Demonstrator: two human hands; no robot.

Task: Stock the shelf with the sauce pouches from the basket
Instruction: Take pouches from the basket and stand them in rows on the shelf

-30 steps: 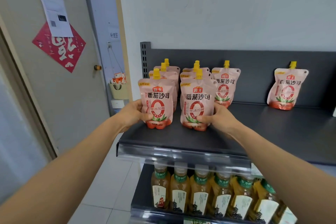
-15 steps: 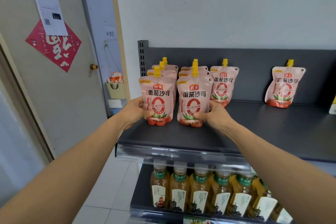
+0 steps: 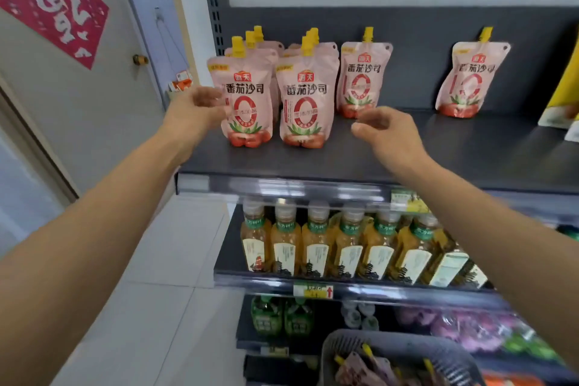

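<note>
The left hand [image 3: 191, 113] hovers with fingers [image 3: 209, 95] loosely spread, holding nothing, just beside the front left pouch [image 3: 243, 103]. The right hand [image 3: 388, 131] is likewise empty, fingers [image 3: 363, 122] curled apart, near the front right pouch [image 3: 305, 103]. Both pouches stand upright on the grey shelf [image 3: 438, 153]. Behind them, rows show three yellow caps each; two single pouches stand further right. The basket [image 3: 344, 348] below is cut off, its pouches blurred and uncountable.
</note>
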